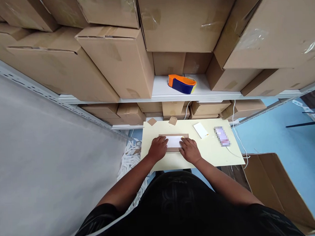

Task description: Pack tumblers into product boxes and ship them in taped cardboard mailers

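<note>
A small flat brown cardboard box lies on the pale yellow table with a white card-like item resting in it. My left hand presses down on the box's left end, fingers curled over it. My right hand lies on the right end with fingers spread on the cardboard. Both hands touch the box and flank the white item.
A white packet and a blurred phone with a white cable lie to the right. Two cardboard scraps sit at the far edge. An orange-blue tape dispenser rests on the shelf among stacked cartons. An open carton stands right.
</note>
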### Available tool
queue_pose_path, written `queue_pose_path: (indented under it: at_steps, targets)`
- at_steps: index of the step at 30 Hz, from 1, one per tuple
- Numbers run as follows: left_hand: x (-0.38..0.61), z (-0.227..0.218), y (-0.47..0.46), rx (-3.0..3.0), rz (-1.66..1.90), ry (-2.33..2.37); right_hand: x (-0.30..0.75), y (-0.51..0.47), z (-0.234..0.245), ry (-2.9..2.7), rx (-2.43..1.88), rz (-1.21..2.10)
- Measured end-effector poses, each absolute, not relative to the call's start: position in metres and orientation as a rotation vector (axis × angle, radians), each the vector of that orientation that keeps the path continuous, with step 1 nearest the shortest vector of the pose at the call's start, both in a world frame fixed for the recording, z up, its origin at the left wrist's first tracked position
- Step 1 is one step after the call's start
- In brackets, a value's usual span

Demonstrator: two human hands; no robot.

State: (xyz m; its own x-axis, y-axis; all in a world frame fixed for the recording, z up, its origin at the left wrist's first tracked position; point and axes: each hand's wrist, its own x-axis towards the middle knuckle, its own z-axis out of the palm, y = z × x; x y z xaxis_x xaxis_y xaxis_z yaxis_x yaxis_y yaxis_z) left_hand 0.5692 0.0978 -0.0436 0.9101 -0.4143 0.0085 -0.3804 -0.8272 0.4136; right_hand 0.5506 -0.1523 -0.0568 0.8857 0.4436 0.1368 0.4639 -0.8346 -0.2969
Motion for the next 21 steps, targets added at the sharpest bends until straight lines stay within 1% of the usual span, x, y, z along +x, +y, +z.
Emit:
queue_pose_path:
  at_steps: [5, 9, 12, 14, 16, 18, 21]
  targets:
    - [0.567, -0.053, 0.102, 2.588, -0.112, -0.537, 0.552, -0.148, -0.066, -0.617, -2.740, -0.105]
    - [0.565, -0.058, 0.110, 2.487, -0.067, -0.514, 0.552, -0.147, -0.070, -0.551, -2.656, -0.125]
    - [0.559, -0.064, 0.120, 2.394, -0.032, -0.301, 0.546, -0.154, -0.076, -0.302, -2.522, -0.194]
    - [0.553, -0.070, 0.126, 2.295, -0.118, -0.042, 0.539, -0.160, -0.082, -0.017, -2.416, -0.243]
    - [0.547, -0.075, 0.130, 2.122, -0.309, 0.154, 0.532, -0.162, -0.089, 0.221, -2.279, -0.202]
    - [0.544, -0.077, 0.130, 1.924, -0.471, 0.197, 0.526, -0.161, -0.094, 0.330, -2.136, -0.083]
    - [0.543, -0.072, 0.127, 1.775, -0.533, 0.173, 0.520, -0.152, -0.092, 0.372, -1.999, 0.008]
